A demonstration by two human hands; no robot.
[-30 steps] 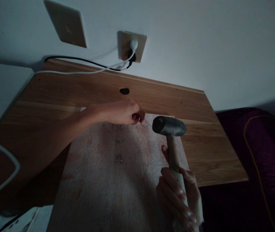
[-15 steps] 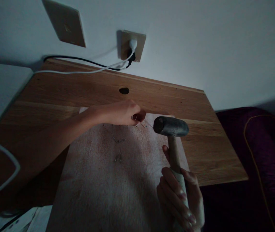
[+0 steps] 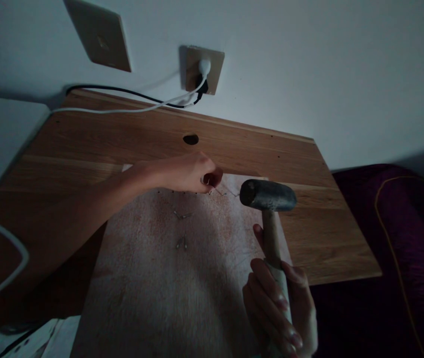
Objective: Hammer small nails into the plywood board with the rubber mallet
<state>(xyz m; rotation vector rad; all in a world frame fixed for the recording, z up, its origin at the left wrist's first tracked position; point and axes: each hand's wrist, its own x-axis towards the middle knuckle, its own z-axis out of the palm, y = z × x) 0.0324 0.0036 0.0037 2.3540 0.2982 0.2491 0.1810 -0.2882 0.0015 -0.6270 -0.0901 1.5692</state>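
My right hand [image 3: 277, 303] is wrapped round the pale handle of a mallet [image 3: 267, 195] with a dark head, raised over the right side of a board [image 3: 148, 278]. At the board's far edge, my left hand [image 3: 200, 174] is closed in a pinch on what looks like a thin nail [image 3: 211, 188], mostly hidden by the fingers. A row of small dark points runs along the board beside this hand. Several loose nails [image 3: 182, 215] lie on the board's middle, nearer to me.
The board rests on a wooden table [image 3: 331, 233] with a round cable hole [image 3: 190, 139]. Behind it, a wall socket [image 3: 205, 69] holds plugs with a white cable [image 3: 115, 111] and a black one. Purple fabric [image 3: 413, 238] lies to the right. A white loop [image 3: 14, 243] shows at left.
The mallet has shifted slightly to the right, away from my left hand. My left hand stays almost in place, still pinching.
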